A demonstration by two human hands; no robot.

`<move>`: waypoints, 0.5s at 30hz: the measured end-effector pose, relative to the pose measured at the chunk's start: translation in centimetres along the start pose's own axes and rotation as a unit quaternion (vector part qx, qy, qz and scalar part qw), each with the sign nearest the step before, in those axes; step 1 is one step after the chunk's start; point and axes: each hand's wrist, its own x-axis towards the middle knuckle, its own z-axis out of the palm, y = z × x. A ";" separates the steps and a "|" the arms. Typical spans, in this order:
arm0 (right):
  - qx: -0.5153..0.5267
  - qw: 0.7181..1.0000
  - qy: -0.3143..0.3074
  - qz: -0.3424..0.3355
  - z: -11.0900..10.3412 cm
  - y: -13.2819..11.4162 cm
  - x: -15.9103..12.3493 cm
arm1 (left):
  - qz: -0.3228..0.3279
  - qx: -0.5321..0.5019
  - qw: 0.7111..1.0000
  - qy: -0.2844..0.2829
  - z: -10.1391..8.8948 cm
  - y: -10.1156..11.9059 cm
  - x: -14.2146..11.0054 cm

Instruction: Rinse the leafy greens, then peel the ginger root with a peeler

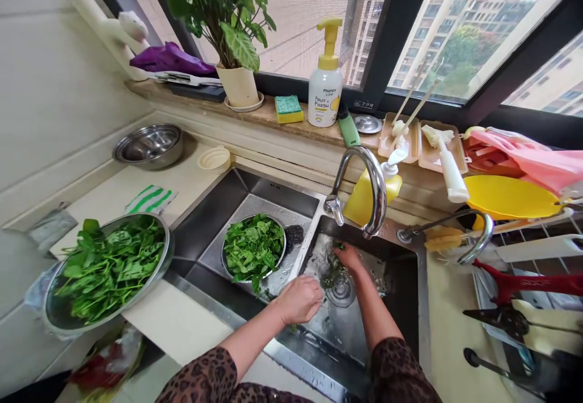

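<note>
My left hand (300,300) is closed in a loose fist over the divider side of the right sink basin (401,269); whatever is inside its fingers is hidden. My right hand (350,258) reaches down into that basin near the drain, with its fingers closed at some wet leafy greens (331,274). In the left basin (200,269) stands a bowl (285,251) heaped with leafy greens (252,245). A larger metal bowl (168,251) full of stemmed leafy greens (113,269) is on the counter at the left.
A curved faucet (380,190) arches over the right basin, with a smaller spout (485,239) farther right. Along the sill stand a potted plant (239,87), a sponge (289,110) and a soap bottle (325,96). Kitchen scissors (505,321) lie by the rack at right.
</note>
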 end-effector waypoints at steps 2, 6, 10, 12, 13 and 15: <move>0.014 1.000 0.011 -0.006 -1.0 0.5 -1.5 | 0.005 -0.001 1.000 0.001 0.0 0.0 0.0; -0.011 1.000 -0.009 -0.021 -1.2 0.5 -3.7 | 0.007 0.002 1.000 -0.003 -0.1 0.1 -0.1; -0.079 0.995 -0.055 -0.038 3.1 -1.5 -5.0 | 0.000 0.009 1.000 -0.003 -0.1 0.2 -0.1; -0.118 0.989 -0.086 -0.027 5.3 -2.2 -5.7 | 0.003 0.009 1.000 -0.001 0.0 0.2 -0.1; -0.136 0.985 -0.101 -0.018 6.0 -2.4 -6.0 | 0.004 0.008 1.000 0.000 0.0 0.2 -0.1; -0.160 0.978 -0.130 -0.005 6.1 -2.2 -6.6 | 0.003 0.004 1.000 0.000 0.1 0.2 0.0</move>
